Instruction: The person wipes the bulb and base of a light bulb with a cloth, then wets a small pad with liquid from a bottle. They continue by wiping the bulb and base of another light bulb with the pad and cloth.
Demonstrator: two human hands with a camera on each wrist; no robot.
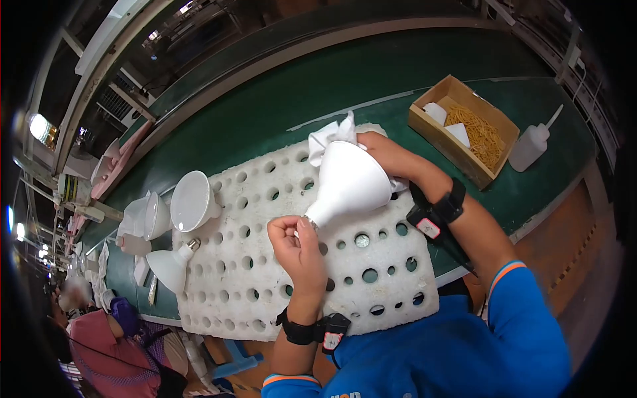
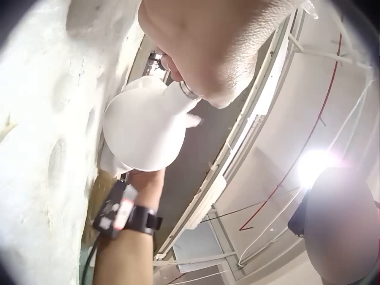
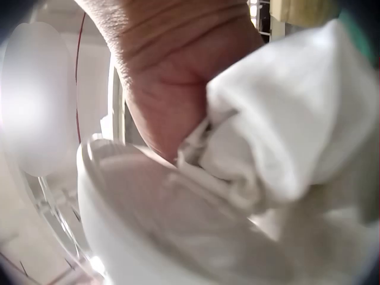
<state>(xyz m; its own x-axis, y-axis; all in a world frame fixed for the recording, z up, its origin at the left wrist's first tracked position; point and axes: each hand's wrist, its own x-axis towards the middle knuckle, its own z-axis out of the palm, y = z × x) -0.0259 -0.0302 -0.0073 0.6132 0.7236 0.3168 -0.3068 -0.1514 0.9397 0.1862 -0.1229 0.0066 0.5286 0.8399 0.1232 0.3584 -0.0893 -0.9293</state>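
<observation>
A white cone-shaped lamp bulb [image 1: 352, 179] is held over the perforated foam board, its wide face turned away to the upper right. My left hand [image 1: 298, 255] pinches its narrow metal base between thumb and fingers. At the wide end my right hand [image 1: 385, 154] holds a crumpled white cloth [image 1: 328, 137] against the face. In the right wrist view the cloth [image 3: 285, 113] bunches under the palm and lies over the bulb's rim [image 3: 113, 172]. The right fingertips are hidden by the cloth and bulb.
Similar bulbs [image 1: 192, 201] stand and lie at the left of the foam board [image 1: 225, 278]. A wooden box [image 1: 419, 118] of thin yellow-brown pieces and a white squeeze bottle [image 1: 529, 150] stand at right on the green bench. Another person [image 1: 109, 351] sits at lower left.
</observation>
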